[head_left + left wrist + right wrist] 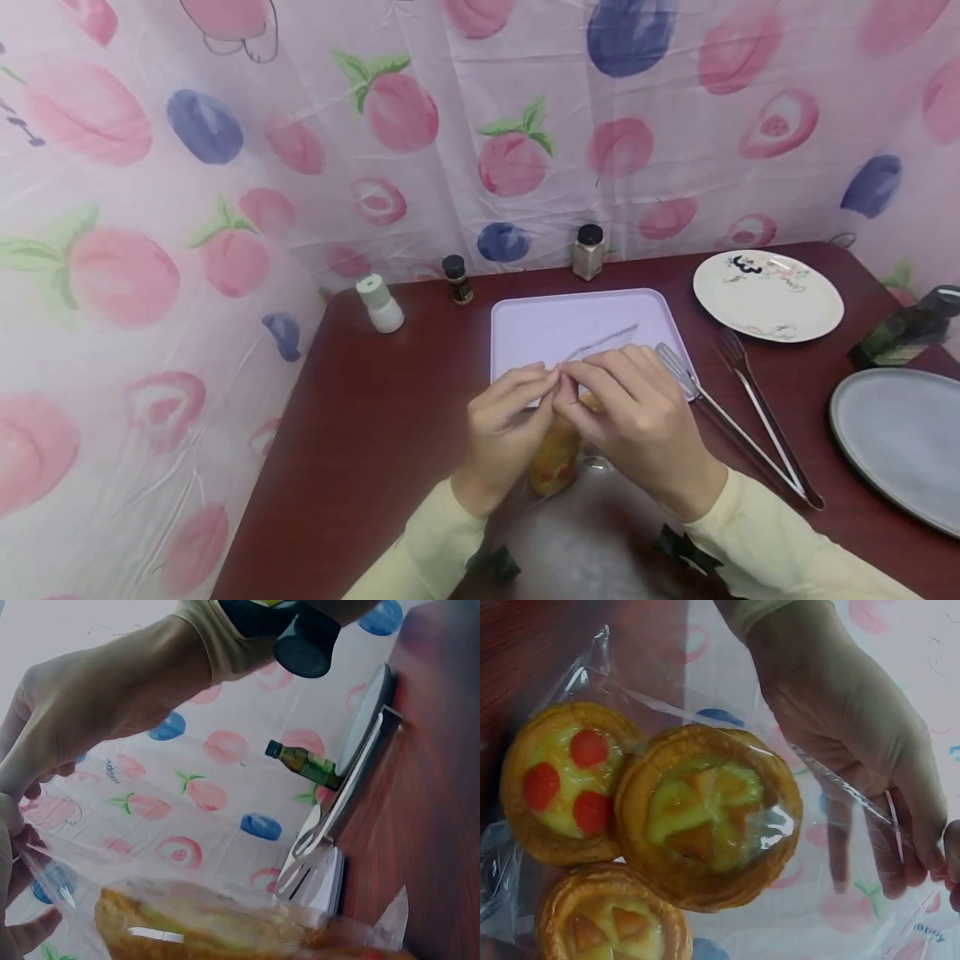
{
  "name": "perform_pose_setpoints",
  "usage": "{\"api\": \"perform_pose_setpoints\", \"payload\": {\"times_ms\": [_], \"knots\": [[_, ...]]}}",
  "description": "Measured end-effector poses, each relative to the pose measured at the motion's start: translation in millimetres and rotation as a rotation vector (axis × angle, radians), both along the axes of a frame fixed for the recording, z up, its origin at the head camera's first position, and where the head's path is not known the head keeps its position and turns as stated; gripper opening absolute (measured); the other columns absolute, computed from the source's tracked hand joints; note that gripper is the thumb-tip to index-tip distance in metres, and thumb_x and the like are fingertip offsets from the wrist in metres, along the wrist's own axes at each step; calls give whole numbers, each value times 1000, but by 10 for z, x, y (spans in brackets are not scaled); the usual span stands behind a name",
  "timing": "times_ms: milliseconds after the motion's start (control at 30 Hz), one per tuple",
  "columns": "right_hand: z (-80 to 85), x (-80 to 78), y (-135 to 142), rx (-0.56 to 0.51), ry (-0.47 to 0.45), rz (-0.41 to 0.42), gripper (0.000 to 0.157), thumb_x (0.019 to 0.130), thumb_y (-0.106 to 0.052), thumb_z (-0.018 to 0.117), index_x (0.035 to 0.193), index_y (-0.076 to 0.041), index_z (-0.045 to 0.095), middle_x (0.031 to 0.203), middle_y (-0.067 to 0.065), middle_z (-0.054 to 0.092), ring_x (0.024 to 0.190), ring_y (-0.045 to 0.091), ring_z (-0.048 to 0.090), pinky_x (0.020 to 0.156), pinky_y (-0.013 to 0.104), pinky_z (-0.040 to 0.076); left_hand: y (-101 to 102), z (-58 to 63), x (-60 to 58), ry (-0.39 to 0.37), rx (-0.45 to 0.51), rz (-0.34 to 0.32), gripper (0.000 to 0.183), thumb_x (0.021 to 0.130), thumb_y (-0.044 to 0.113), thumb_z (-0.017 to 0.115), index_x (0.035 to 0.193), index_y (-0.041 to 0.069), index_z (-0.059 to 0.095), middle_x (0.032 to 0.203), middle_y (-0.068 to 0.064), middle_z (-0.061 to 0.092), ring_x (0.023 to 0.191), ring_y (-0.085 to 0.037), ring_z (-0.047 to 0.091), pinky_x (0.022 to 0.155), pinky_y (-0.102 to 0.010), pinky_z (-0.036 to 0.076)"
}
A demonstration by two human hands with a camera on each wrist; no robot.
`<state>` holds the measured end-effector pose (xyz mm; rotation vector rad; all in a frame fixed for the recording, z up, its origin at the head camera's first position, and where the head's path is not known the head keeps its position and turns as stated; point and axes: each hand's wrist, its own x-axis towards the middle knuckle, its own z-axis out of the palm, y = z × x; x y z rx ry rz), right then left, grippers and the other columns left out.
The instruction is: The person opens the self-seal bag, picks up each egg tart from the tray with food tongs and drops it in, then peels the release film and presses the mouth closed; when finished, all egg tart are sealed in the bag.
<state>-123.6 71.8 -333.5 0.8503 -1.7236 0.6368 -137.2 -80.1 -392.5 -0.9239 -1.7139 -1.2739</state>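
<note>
Both hands pinch the top of a clear plastic bag [581, 671], with their fingertips meeting in front of the tray. My left hand [510, 433] grips it from the left, my right hand [637, 421] from the right. Inside hang several round egg tarts [705, 817] with golden pastry rims. One tart [570, 784] carries three red pieces; another below it [615, 922] has orange-brown pieces. In the head view the hands partly hide the bag. Behind them lies a lilac tray [577, 312] with a thin greyish strip [607, 337] on it.
Metal tongs [757, 433] lie right of the tray, one tip on its edge. Farther right are a white patterned plate [772, 300], a grey plate [900, 442] and a dark green bottle [903, 333]. A white bottle [382, 308] and two seasoning jars [459, 283] stand at the back.
</note>
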Motion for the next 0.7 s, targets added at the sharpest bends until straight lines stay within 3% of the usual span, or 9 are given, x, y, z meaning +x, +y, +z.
{"api": "perform_pose_setpoints", "payload": {"times_ms": [167, 300, 400, 567, 633, 700], "knots": [[-35, -61, 98, -139, -167, 62, 12, 78, -7, 60, 81, -2, 71, 74, 4, 67, 68, 17, 56, 63, 23, 44, -10, -6, 10, -107, 25, 26, 15, 86, -1, 66, 100, 0, 71, 93, -12, 73, 91, -20, 71, 86, -30, 57], [-113, -171, 356, -309, -354, -6, 9, 75, -2, 64, 80, -5, 72, 71, 3, 64, 67, 7, 51, 62, 13, 39, -32, -24, 4, -206, 99, -28, 14, 89, -1, 63, 102, -1, 69, 93, -14, 72, 90, -20, 70, 88, -33, 56], [-199, -283, 693, -415, -490, -134, 11, 77, -3, 66, 83, -9, 73, 71, -4, 64, 63, 2, 49, 58, 9, 36, -37, -21, -4, -259, 144, -71, 15, 89, -3, 62, 103, -3, 67, 93, -17, 71, 90, -23, 70, 90, -35, 56], [-346, -488, 1406, -510, -672, -418, 13, 82, -18, 64, 89, -16, 75, 66, -29, 57, 57, -9, 49, 55, 7, 36, -30, 114, 34, -306, 177, -84, 13, 88, -8, 60, 100, -9, 65, 89, -20, 69, 87, -26, 70, 89, -35, 56], [-410, -562, 1723, -425, -747, -535, 17, 84, -21, 61, 92, -13, 74, 66, -21, 62, 55, -5, 51, 52, 13, 35, -25, 162, 50, -318, 182, -83, 12, 88, -9, 60, 99, -10, 65, 88, -21, 68, 87, -27, 70, 89, -35, 56], [-468, -584, 1999, -245, -855, -654, 24, 86, -18, 55, 99, -4, 68, 69, 2, 67, 56, 14, 60, 47, 27, 41, -20, 171, 53, -328, 181, -85, 12, 88, -8, 60, 99, -9, 65, 88, -21, 68, 86, -28, 69, 90, -35, 55]]}}
